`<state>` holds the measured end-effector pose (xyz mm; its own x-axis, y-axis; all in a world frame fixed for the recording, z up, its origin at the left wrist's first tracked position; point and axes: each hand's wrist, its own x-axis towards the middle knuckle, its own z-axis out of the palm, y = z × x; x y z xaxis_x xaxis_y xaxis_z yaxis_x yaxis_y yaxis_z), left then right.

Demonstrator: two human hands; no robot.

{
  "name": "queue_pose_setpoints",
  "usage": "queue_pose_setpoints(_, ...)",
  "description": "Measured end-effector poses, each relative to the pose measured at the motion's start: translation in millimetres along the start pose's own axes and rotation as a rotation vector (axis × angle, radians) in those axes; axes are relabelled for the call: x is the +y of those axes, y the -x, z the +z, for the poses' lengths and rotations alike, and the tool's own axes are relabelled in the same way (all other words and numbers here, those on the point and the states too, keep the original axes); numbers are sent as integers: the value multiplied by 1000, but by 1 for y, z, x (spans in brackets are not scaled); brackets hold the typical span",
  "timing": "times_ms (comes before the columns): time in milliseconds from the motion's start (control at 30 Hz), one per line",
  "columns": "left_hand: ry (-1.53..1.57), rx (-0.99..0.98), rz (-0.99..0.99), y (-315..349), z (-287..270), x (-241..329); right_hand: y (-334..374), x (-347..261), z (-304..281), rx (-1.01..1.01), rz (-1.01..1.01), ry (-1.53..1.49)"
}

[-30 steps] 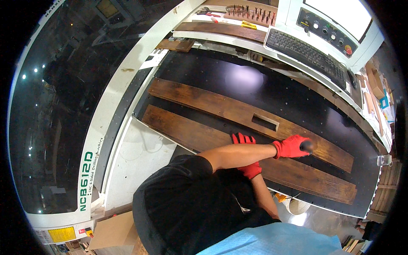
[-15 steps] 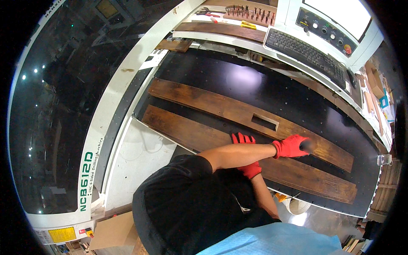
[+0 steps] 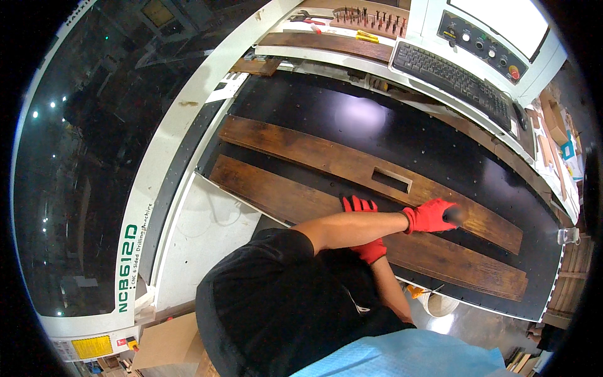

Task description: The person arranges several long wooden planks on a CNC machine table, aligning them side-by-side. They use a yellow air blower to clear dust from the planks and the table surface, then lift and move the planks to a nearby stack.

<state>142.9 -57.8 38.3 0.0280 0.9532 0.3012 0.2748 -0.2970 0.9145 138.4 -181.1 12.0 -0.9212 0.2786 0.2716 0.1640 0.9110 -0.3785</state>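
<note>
My forearms cross over the near dark-brown wooden board [image 3: 455, 261]. My left hand [image 3: 432, 215], in a red glove, reaches right to the far board [image 3: 301, 152], which has a rectangular cutout [image 3: 392, 180]. Its fingers look curled around a dark, blurred spot at the fingertips; what they hold cannot be made out. My right hand [image 3: 360, 204], also red-gloved, lies on the near board with its fingers stretched out toward the gap between the boards. Its middle is hidden beneath my left forearm. Both boards lie side by side on a black machine table [image 3: 301, 100].
A keyboard [image 3: 449, 81], a mouse [image 3: 519, 115] and a control panel [image 3: 482, 47] stand beyond the table. Drill bits [image 3: 377, 22] fill a rack at the back. A large machine hood [image 3: 81, 169] rises at left. A glass jar [image 3: 568, 236] sits at the right edge.
</note>
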Motion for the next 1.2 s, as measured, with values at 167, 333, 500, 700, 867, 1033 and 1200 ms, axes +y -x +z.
queue_pose_setpoints(167,-15,5,0,0,1,-1,-1,-1,-2,-21,10,-5)
queue_pose_setpoints(333,24,-20,-11,0,-2,4,-1,-1,-5,-34,14,-7)
queue_pose_setpoints(500,28,-12,-3,0,0,0,1,0,-1,-27,13,-19)
queue_pose_setpoints(700,48,-8,3,-1,0,0,-1,-3,-7,-28,13,-17)
queue_pose_setpoints(867,26,-31,-12,0,-2,4,-3,-4,-10,-41,19,-19)
queue_pose_setpoints(1033,32,-19,-14,0,-1,2,-3,-4,-8,-47,19,-25)
queue_pose_setpoints(1200,-13,16,-21,0,4,-4,-1,-3,-4,-47,23,-24)
